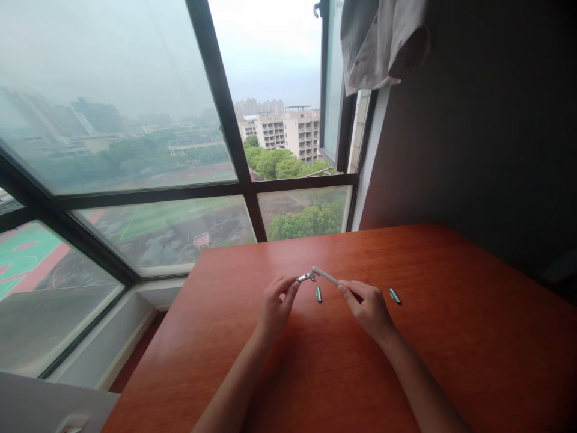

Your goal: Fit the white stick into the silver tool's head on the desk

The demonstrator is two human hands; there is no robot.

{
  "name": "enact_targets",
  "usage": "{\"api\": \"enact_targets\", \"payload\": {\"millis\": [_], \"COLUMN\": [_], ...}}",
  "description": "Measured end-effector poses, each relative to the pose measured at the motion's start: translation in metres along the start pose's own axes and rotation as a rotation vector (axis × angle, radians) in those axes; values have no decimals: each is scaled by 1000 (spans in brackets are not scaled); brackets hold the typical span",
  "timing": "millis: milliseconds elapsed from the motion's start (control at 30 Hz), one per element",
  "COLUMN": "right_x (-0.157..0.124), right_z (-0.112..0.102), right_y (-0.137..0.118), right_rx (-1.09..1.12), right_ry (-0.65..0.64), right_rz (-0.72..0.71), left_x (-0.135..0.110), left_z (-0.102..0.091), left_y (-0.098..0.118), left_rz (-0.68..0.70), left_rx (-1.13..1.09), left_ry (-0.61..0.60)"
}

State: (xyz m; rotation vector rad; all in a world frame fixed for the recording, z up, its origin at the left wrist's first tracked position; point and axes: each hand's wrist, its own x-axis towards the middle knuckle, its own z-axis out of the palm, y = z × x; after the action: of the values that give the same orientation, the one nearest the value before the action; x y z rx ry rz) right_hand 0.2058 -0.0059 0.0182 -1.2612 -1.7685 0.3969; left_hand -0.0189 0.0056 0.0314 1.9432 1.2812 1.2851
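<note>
My left hand [276, 302] is closed, its thumb and fingers pinching a short silver metal piece that looks like a razor handle [306, 277]. A slim grey stick with a bent tip, like a toothbrush [326, 276], is gripped in the fingers of my right hand [367, 305]. Its tip meets or almost meets the end of the silver piece; contact is too small to tell. Just below them on the table lies a small dark and teal bar, like a razor cartridge [318, 294]. A second similar cartridge [395, 296] lies to the right of my right hand.
The reddish-brown wooden table [202, 337] spreads under both arms. Dark-framed windows [252, 207] rise beyond its far and left edges. A grey cloth [383, 48] hangs at the upper right, beside a dark wall [473, 132].
</note>
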Motion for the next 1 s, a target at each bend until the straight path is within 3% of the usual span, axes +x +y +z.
{"api": "enact_targets", "payload": {"millis": [1000], "right_x": [0], "right_z": [2], "right_y": [2], "right_rx": [-1], "right_ry": [30], "right_rz": [10], "left_x": [0], "left_z": [1], "left_y": [3], "left_rz": [2], "left_rx": [-28], "left_ry": [3]}}
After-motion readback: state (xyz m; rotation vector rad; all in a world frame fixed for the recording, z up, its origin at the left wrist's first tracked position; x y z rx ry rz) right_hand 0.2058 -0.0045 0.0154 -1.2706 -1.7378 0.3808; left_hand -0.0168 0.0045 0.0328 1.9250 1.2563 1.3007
